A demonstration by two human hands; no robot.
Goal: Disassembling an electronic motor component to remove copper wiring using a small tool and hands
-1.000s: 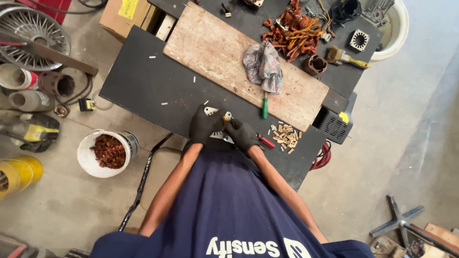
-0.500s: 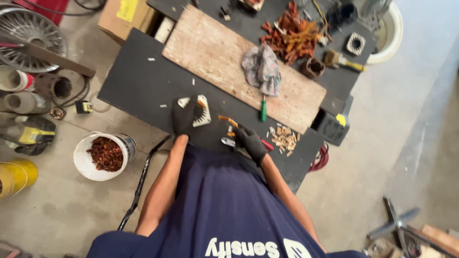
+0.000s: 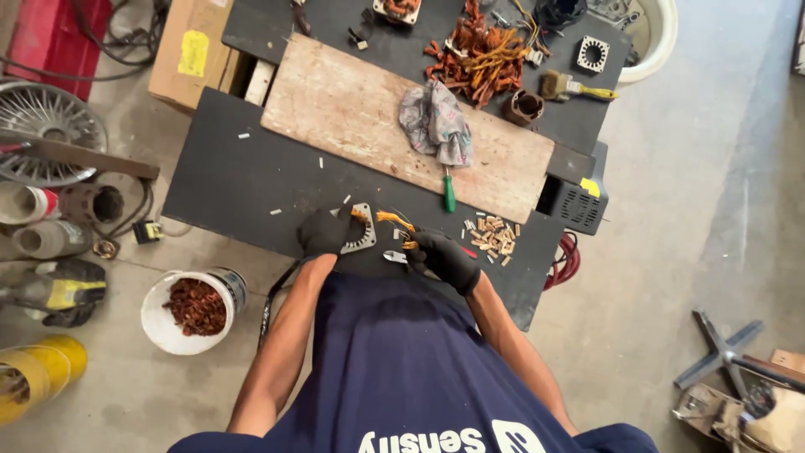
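1. Here, the left hand (image 3: 325,231), in a black glove, grips a flat grey metal stator plate (image 3: 362,228) at the near edge of the dark surface (image 3: 226,180); the glove covers part of the plate.
2. The right hand (image 3: 443,257), also gloved, is closed around a tuft of orange copper wire (image 3: 394,220) running from the plate; what else it grips is hidden.
3. Pliers (image 3: 394,257) lie half under the right hand, red handles barely showing.
4. Small tan wedges (image 3: 493,236) sit just right of that hand; a green screwdriver (image 3: 449,195) lies beyond, by a wooden board (image 3: 352,109) bearing a crumpled rag (image 3: 436,124).
5. On the floor, a white bucket (image 3: 194,302) holds reddish scrap, too small to identify.
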